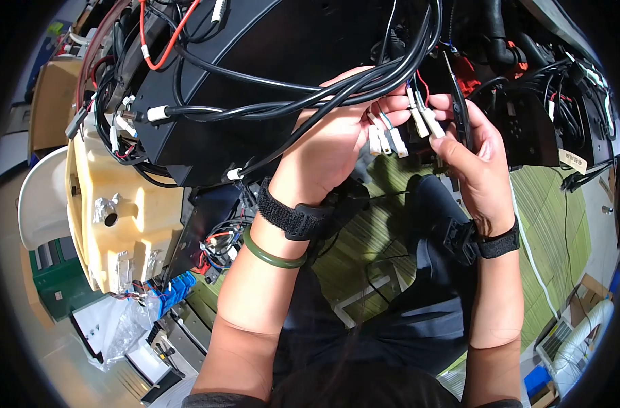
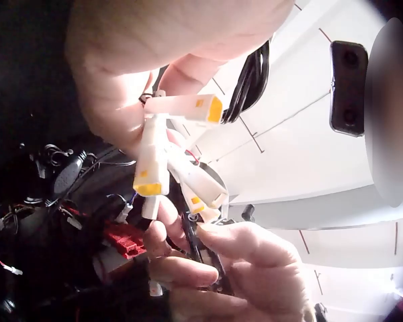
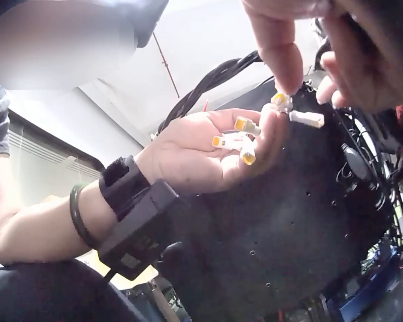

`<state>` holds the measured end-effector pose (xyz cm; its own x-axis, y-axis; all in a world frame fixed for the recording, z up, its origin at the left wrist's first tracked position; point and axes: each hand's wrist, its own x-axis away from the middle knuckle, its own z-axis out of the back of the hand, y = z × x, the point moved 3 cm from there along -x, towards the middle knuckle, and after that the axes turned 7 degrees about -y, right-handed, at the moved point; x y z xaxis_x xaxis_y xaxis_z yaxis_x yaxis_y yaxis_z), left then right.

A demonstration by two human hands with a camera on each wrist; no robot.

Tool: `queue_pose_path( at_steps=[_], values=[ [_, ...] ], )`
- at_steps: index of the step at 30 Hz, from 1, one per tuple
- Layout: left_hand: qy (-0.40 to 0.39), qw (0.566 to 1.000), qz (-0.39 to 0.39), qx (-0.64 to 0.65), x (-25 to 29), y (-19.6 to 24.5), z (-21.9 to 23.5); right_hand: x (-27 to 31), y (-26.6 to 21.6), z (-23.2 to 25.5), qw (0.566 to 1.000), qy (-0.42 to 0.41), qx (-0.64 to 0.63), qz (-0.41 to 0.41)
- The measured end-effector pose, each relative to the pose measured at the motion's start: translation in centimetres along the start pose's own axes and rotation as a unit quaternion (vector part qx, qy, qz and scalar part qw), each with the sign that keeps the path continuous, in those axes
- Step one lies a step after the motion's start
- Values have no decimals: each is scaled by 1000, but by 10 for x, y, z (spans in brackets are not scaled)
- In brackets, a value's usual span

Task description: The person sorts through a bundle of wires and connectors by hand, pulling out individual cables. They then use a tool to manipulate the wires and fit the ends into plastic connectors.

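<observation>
My left hand [image 1: 327,153], palm up under a bundle of black cables [image 1: 350,95], holds several white plug connectors [image 1: 397,144] by their thin wires. Yellow inserts show inside the connectors [image 2: 151,161] in the left wrist view. My right hand [image 1: 478,149] pinches another white connector [image 1: 432,125] between thumb and fingers, close beside the left fingertips. A slim black tool [image 1: 461,112] with a narrow pointed end also lies in the right hand, along its fingers; its exact kind I cannot tell. In the right wrist view the right fingers reach down over a connector [image 3: 281,100].
A large black panel [image 1: 255,47] stands behind the hands, with looped cables across it. A cream-coloured plastic body [image 1: 129,197] is at left. Black housings with wiring [image 1: 521,129] stand at right. A green mat [image 1: 555,231] covers the floor below.
</observation>
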<state>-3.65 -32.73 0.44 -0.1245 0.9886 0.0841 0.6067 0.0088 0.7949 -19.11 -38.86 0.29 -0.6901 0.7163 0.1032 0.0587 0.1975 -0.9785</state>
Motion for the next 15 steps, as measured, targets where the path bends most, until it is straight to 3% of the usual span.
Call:
queue_pose_path(
  at_steps=[4, 12, 15],
  values=[
    [16, 999, -27, 13, 1, 1, 0, 3, -4, -5, 996, 72, 30, 45],
    [42, 998, -24, 50, 2, -1, -5, 5, -4, -15, 998, 64, 18, 12],
    [28, 998, -21, 49, 2, -1, -6, 3, 2, -18, 994, 34, 99, 12]
  ],
)
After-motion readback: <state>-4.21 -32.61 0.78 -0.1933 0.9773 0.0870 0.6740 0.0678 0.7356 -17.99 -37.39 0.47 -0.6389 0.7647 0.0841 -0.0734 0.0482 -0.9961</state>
